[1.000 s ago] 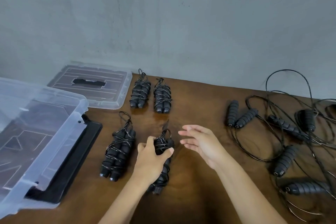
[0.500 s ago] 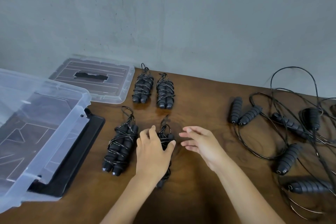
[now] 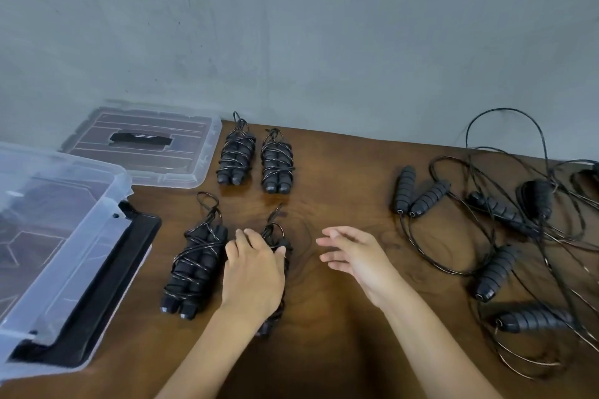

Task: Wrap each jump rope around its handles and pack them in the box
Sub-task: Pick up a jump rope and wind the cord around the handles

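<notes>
A grey wall [image 3: 291, 26] backs my brown wooden table [image 3: 340, 317], whose far edge meets it. My left hand [image 3: 254, 272] lies over a wrapped jump rope [image 3: 277, 238], fingers curved down around the bundle, which rests on the table. My right hand [image 3: 353, 256] hovers just beside it with loose, spread fingers, holding nothing. Bare wood lies between that hand and the tangle of unwrapped ropes [image 3: 505, 236] spread toward the right edge. Another wrapped bundle [image 3: 194, 269] lies just left of my left hand, and two more bundles [image 3: 256, 155] sit farther back. The clear plastic box [image 3: 64, 236] is tilted at the left edge, its lid [image 3: 142, 146] flat behind it.
</notes>
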### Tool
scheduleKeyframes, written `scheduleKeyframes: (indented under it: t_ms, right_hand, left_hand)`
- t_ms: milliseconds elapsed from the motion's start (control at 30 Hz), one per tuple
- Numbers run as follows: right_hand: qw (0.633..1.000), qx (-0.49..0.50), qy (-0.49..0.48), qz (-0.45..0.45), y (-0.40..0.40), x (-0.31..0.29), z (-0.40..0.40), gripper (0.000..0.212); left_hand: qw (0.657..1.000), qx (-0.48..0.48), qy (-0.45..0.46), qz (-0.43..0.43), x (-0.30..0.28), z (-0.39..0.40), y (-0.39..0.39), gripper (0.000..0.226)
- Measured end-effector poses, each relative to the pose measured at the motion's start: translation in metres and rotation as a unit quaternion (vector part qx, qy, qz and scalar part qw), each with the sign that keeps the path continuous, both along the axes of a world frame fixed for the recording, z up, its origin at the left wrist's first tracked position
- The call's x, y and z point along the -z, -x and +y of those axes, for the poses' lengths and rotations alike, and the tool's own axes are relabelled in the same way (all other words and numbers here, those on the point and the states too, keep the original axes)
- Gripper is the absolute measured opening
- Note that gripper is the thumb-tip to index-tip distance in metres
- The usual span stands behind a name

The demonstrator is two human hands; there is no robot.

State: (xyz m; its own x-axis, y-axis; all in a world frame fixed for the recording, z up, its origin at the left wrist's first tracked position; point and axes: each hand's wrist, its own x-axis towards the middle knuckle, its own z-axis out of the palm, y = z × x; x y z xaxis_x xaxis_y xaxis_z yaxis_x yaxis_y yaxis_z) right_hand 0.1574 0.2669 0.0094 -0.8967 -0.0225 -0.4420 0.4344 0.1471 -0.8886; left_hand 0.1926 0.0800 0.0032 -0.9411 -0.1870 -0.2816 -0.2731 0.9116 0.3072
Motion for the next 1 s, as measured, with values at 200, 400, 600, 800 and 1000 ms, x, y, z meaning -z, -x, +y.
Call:
scheduleKeyframes:
  t_ms: [200, 400, 600, 800, 1000]
  right_hand:
    - [1.000, -0.021, -0.001, -0.002, 0.008, -0.001, 0.011, 0.019]
    - [1.000, -0.007, -0.011, 0.004, 0.018, -0.012, 0.052, 0.019]
    - [0.998, 0.067, -0.012, 0.006, 0.021, -0.019, 0.122, 0.019]
    - [0.978, 0.201, -0.052, 0.004, 0.039, -0.006, 0.182, 0.023]
    - [0.973, 0.228, -0.011, -0.045, 0.080, 0.003, 0.196, 0.047]
  left_hand:
    - [0.999, -0.036, -0.037, 0.005, -0.010, 0.004, 0.010, 0.079]
    - [0.987, -0.046, -0.054, 0.142, -0.031, 0.048, 0.029, 0.068]
    - [0.976, 0.041, -0.148, 0.157, -0.029, 0.126, 0.068, 0.050]
    - [0.968, 0.074, -0.230, 0.073, -0.007, 0.192, 0.118, 0.045]
    - [0.962, 0.046, -0.266, 0.031, 0.009, 0.225, 0.156, 0.046]
